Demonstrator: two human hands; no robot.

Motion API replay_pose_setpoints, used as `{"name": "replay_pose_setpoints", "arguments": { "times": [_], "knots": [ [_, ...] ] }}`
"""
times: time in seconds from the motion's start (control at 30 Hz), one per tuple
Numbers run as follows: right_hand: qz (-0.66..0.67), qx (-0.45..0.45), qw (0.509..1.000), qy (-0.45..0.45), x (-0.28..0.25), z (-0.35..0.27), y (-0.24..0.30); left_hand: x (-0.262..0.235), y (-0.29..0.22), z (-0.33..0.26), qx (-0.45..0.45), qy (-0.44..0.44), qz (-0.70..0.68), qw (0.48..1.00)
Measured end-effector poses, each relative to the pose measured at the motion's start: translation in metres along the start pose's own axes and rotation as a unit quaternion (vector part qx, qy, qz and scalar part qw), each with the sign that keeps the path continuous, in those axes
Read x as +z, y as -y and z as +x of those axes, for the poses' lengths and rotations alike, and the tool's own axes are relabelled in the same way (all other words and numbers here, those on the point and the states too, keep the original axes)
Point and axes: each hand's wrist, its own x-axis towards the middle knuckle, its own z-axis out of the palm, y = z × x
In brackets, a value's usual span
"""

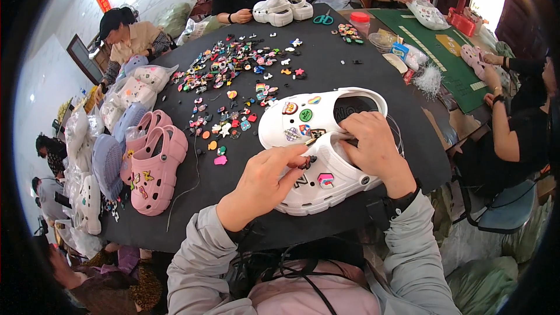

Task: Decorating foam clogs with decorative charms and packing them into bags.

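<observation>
Left hand (262, 178) pinches small dark charm (309, 161), likely rubbery; right hand (373, 144) clasps nearer white clog (344, 169), probably light, springy: best held by opening, one o'clock.

Clogs at centre (349, 174): white. Held charm (307, 162): mostly black. Round charm (306, 115) on the far one: green. Heart charm (314, 101): rainbow stripes. Paired clogs (167, 179): pink, with yellow charms (147, 175). Clog beside these (107, 166): lavender blue. Loose charms (224, 61): mixed red, yellow, green, pink, black and white. Tabletop (332, 70): uniform dark grey. Mat (458, 79): green with pale strips. Scissors (322, 20): teal. Sleeves (204, 251): light grey.
</observation>
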Motion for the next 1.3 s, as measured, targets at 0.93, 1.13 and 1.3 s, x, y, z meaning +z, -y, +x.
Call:
{"name": "replay_pose_setpoints", "arguments": {
  "times": [0.93, 1.13, 1.3],
  "knots": [
    [-0.007, -0.003, 1.0, 0.002, 0.0, 0.002, -0.001, 0.008, -0.011, 0.004, 0.07, -0.084, 0.17, 0.979],
    [-0.007, -0.003, 1.0, 0.004, 0.001, 0.001, 0.002, 0.0, -0.005, -0.001, 0.085, -0.117, 0.144, 0.979],
    [-0.009, 0.007, 1.0, 0.005, 0.0, -0.002, 0.001, -0.035, 0.026, 0.003, -0.011, -0.168, 0.173, 0.97]
  ]
}}
